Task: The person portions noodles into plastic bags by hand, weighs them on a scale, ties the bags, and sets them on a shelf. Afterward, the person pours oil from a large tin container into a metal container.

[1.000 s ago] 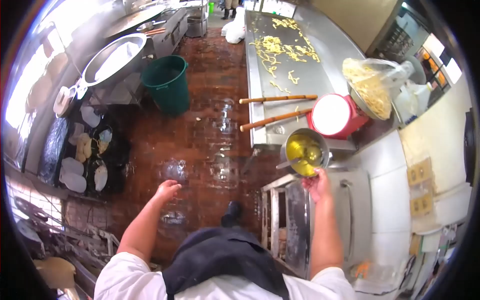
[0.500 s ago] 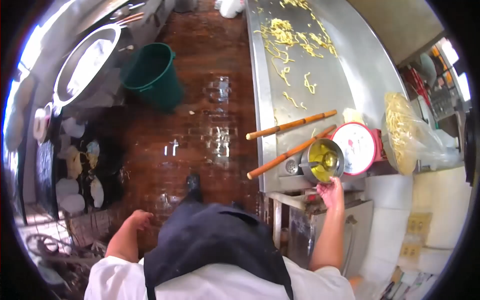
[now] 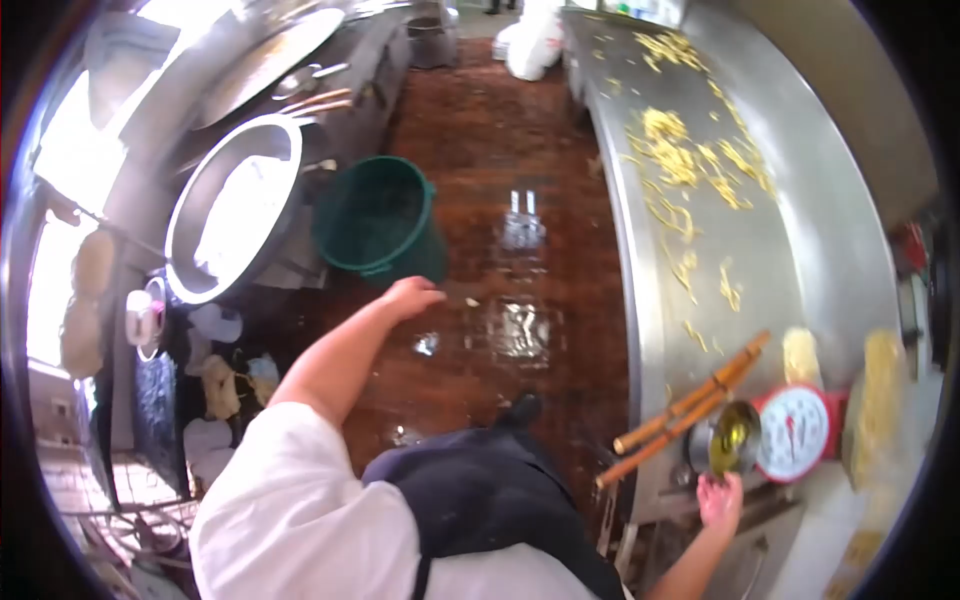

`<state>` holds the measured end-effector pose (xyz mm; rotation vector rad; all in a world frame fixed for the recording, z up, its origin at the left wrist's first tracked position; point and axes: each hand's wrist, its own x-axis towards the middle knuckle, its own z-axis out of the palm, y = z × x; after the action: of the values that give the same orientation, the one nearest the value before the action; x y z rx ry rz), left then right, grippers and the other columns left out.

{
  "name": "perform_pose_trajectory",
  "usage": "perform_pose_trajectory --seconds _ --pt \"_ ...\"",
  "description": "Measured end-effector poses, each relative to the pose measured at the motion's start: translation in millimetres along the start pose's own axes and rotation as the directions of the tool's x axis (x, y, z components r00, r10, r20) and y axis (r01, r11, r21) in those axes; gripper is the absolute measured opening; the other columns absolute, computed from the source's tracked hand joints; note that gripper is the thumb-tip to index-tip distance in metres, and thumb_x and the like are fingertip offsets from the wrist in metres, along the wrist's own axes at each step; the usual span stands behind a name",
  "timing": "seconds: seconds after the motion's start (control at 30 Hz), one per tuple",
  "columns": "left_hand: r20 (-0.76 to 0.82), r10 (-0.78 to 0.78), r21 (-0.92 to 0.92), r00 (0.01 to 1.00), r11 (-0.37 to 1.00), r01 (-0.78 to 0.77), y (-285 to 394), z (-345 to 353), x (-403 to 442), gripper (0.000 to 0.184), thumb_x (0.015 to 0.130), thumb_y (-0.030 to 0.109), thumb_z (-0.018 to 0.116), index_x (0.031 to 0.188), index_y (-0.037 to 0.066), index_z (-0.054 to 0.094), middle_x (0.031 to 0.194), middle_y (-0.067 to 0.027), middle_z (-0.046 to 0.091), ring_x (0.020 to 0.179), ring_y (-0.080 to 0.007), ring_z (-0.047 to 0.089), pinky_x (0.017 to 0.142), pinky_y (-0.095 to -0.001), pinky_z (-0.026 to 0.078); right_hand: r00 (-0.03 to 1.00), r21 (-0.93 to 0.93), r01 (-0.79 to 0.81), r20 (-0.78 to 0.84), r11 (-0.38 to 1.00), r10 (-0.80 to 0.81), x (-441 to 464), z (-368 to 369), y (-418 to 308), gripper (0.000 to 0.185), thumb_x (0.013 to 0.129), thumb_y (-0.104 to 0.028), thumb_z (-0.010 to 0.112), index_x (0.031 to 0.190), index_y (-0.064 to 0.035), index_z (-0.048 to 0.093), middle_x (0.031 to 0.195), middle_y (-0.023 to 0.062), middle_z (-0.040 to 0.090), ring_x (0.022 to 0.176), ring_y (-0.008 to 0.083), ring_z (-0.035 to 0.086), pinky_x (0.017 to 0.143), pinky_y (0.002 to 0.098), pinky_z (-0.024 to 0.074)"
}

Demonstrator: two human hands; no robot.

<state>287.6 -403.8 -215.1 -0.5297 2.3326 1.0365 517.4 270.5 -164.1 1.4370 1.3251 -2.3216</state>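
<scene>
My right hand grips the near side of a small metal pot with yellow, oil-like liquid inside. The pot is tilted beside a red dial scale, over the end of a steel counter. Two brown wooden sticks lie just left of it, ends past the counter edge. Out over the floor reaches my left hand, fingers loosely extended and holding nothing, near a green bucket. Yellow noodles are scattered along the steel counter.
A large metal basin stands at left, with a ladle beyond it. The brick floor looks wet. Bagged noodles sit right of the scale, and white bags stand at the aisle's far end.
My view has turned left and lifted. My left arm has swung forward toward the bucket. The wooden sticks now lie closer together, while my right hand still holds the pot.
</scene>
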Motion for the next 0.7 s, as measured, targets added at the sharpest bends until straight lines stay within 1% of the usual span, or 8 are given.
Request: perform_pose_trajectory --seconds 0.1,0.27,0.3,0.37,0.43,0.53,0.63,0.7 --pt "-0.06 0.261 0.224 0.963 0.944 -0.242 5 11 49 0.053 0.076 0.041 0.069 0.116 0.006 0.061 0.102 -0.0123 0.066 0.091 -0.0217 0.063 0.081 -0.0347 0.05 0.998 -0.054 -0.011 -0.069 0.999 0.007 5 4 3 0.03 0.079 -0.037 0.062 0.097 -0.0126 0.056 0.084 0.0071 0.063 0.074 0.0201 0.064 0.061 0.0303 0.0521" --pt "0.215 0.048 0.122 0.975 0.99 -0.076 -1 8 47 0.048 0.076 0.041 0.068 0.106 0.004 0.064 0.103 -0.0161 0.066 0.096 -0.0279 0.062 0.085 -0.0369 0.048 0.764 -0.461 -0.017 -0.578 0.887 -0.285 -59 113 -65 0.037 0.084 -0.027 0.064 0.115 -0.0084 0.06 0.087 0.01 0.062 0.074 0.026 0.059 0.069 0.0393 0.0475" --pt "0.192 0.08 0.16 0.978 0.981 -0.112 -29 12 58 0.047 0.076 0.042 0.067 0.103 0.004 0.065 0.101 -0.017 0.066 0.094 -0.0288 0.063 0.084 -0.0372 0.049 0.66 -0.729 -0.063 -0.543 0.682 -0.519 -64 129 -82 0.037 0.083 -0.032 0.065 0.113 -0.0099 0.064 0.094 0.0135 0.066 0.087 0.0308 0.061 0.077 0.0464 0.0466" --pt "0.332 -0.022 0.298 0.943 0.951 -0.082 -57 3 68 0.045 0.077 0.044 0.064 0.097 0.004 0.067 0.098 -0.0176 0.066 0.093 -0.0295 0.063 0.081 -0.0385 0.049 0.468 -0.915 -0.288 0.122 -0.281 -0.875 -22 84 -118 0.035 0.085 -0.032 0.063 0.099 0.0005 0.068 0.093 0.0193 0.067 0.079 0.0289 0.063 0.069 0.0405 0.051" --pt "0.369 -0.269 0.382 0.89 0.917 0.118 -82 -13 79 0.044 0.076 0.045 0.062 0.091 0.004 0.068 0.096 -0.0174 0.066 0.093 -0.03 0.063 0.08 -0.0401 0.049 0.361 -0.951 0.283 -0.013 0.123 -0.933 -16 171 -143 0.035 0.086 -0.028 0.063 0.1 0.0039 0.066 0.096 0.0224 0.066 0.076 0.0294 0.063 0.069 0.0371 0.051" --pt "0.399 -0.19 0.404 0.897 0.915 0.015 -150 -32 152 0.042 0.075 0.036 0.058 0.094 0.0 0.068 0.101 -0.0214 0.064 0.098 -0.0323 0.061 0.084 -0.0399 0.048 0.284 -0.951 0.293 0.184 -0.098 -0.941 16 307 -153 0.034 0.083 -0.024 0.068 0.105 0.002 0.065 0.099 0.018 0.067 0.083 0.0322 0.063 0.078 0.0368 0.0532" --pt "0.338 -0.088 0.397 0.937 0.916 -0.057 -113 -101 222 0.044 0.079 0.042 0.061 0.098 0.002 0.068 0.099 -0.0182 0.066 0.097 -0.0298 0.062 0.083 -0.0398 0.049 0.494 -0.824 0.567 0.342 -0.002 -0.799 116 375 -158 0.036 0.09 -0.017 0.06 0.12 0.0016 0.055 0.105 0.0118 0.061 0.094 0.0178 0.057 0.086 0.0291 0.0453" --pt "0.008 -0.088 0.046 0.996 0.995 0.088 -50 -161 234 0.044 0.08 0.038 0.063 0.107 0.003 0.065 0.104 -0.0163 0.065 0.099 -0.03 0.062 0.085 -0.0389 0.048 0.556 -0.797 0.604 0.425 -0.004 -0.714 121 468 -136 0.032 0.089 -0.018 0.061 0.114 0.0015 0.057 0.096 0.0087 0.062 0.085 0.0137 0.056 0.077 0.0266 0.0468"
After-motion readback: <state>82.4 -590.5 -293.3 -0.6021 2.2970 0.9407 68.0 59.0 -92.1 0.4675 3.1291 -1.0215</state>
